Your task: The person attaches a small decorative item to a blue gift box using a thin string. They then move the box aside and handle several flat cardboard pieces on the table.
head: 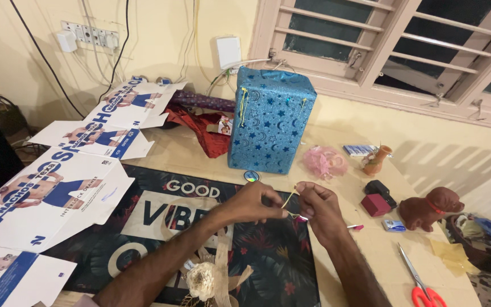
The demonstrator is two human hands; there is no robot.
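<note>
— What is held, and where?

— A thin yellow string (288,199) is pinched between both hands above the dark printed mat (279,261), near the middle of the table (370,239). The left hand (254,203) is closed on one part of it with thumb and forefinger; the right hand (320,207) is closed on the other, so a short length is kept taut between them.

— Why so close together?

— A fine grip on something that thin seems to be needed; the fingers (301,187) are drawn tight, with nothing else carried. What sits at the string's lower end cannot be told.

— And what is set around it?

— A blue star-patterned wrapped box (269,122) is stood upright just behind the hands, with yellow strings seen at its top. A cream ribbon flower (203,280) lies under the left forearm. Red-handled scissors (419,284) are laid to the right, within reach, beside a brown dog figurine (430,208). Flattened printed cartons (58,190) are spread at the left.
</note>
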